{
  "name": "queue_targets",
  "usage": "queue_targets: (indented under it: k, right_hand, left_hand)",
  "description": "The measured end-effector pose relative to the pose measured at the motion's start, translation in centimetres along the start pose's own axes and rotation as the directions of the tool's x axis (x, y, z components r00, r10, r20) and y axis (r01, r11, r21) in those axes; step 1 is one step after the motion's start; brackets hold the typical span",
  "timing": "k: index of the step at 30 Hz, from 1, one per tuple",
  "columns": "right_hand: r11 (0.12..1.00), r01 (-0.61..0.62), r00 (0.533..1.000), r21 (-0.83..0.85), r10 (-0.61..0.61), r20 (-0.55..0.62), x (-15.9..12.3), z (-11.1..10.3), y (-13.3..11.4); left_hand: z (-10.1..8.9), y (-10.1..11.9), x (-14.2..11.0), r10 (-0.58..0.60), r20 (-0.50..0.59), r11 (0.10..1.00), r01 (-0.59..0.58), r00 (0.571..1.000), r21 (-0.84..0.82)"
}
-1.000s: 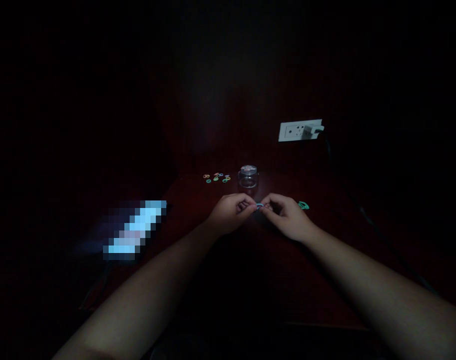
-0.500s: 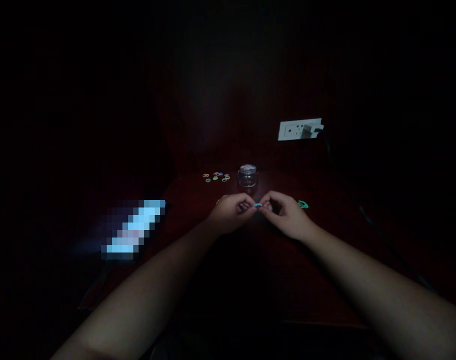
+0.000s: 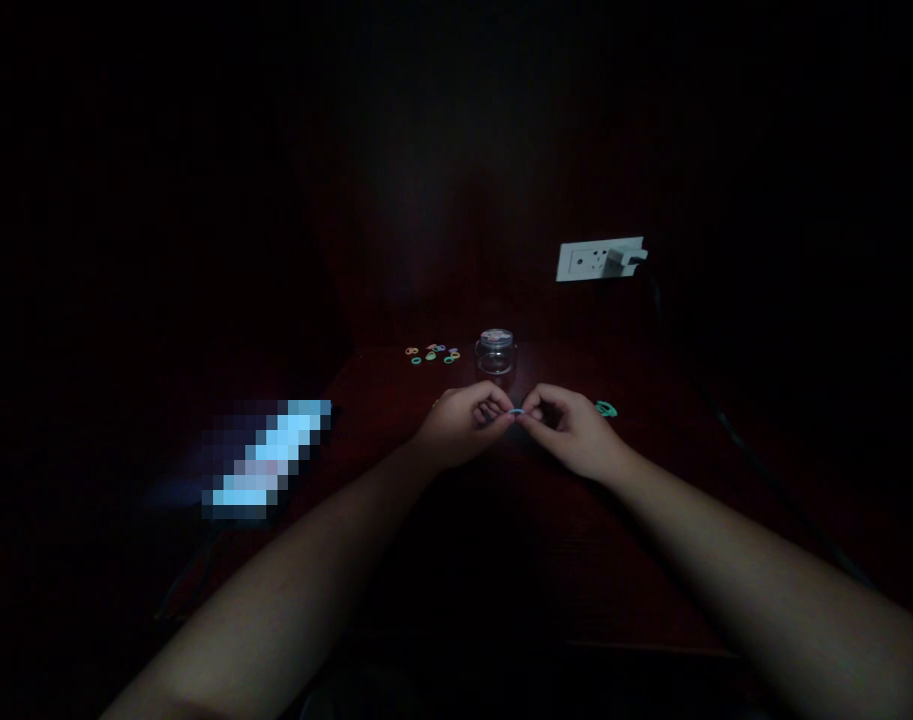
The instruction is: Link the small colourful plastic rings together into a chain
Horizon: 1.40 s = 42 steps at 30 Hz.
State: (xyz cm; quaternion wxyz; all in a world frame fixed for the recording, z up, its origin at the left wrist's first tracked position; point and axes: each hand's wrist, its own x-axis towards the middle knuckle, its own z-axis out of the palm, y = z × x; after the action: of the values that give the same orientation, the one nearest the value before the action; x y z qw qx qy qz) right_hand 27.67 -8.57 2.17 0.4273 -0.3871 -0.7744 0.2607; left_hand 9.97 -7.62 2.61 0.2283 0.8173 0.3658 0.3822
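Note:
A small blue hair tie is pinched between both hands over the dark red table. My left hand grips its left end between thumb and fingertips, and my right hand does the same on the right. Just beyond the hands stands a clear lidded jar. Several coloured hair ties lie scattered at the back left of the table. Beside my right hand is a small green bunch of what look like bands, partly hidden by the hand.
On the left lies a lit phone, its screen blurred into blocks. A white wall socket with a plug in it is at the back right. A dark cable runs down along the right side. Most of the surroundings are too dark to make out.
Both hands stay in nearly the same place, still gripping the hair tie. The blue band looks slightly thinner and more curved between the fingertips.

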Motion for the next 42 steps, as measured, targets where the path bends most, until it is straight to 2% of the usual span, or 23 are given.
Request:
queue_targets:
  k: [11, 22, 29, 35, 42]
  right_hand:
    - [0.999, 0.013, 0.999, 0.040, -0.014, 0.028, -0.13, 0.05, -0.16]
    - [0.998, -0.022, 0.992, 0.051, 0.016, 0.126, -0.16, 0.03, -0.16]
    - [0.998, -0.046, 0.990, 0.047, 0.039, 0.132, -0.14, -0.05, -0.64]
    - [0.998, -0.043, 0.990, 0.044, 0.036, 0.140, -0.23, 0.10, -0.21]
    - [0.997, -0.027, 0.996, 0.073, 0.021, 0.091, -0.07, 0.25, 0.12]
  left_hand:
    - [-0.03, 0.13, -0.16, -0.011, 0.035, 1.000, 0.010, 0.999, 0.024]
    - [-0.26, 0.63, 0.15, -0.014, -0.032, 0.998, 0.016, 0.999, 0.055]
    - [-0.27, 0.18, 0.21, -0.051, -0.076, 0.995, 0.058, 0.996, 0.087]
    - [-0.30, 0.15, 0.06, -0.024, 0.027, 1.000, 0.024, 0.999, 0.013]
    - [-0.41, 0.03, 0.02, -0.041, 0.035, 0.998, 0.043, 0.999, -0.045]
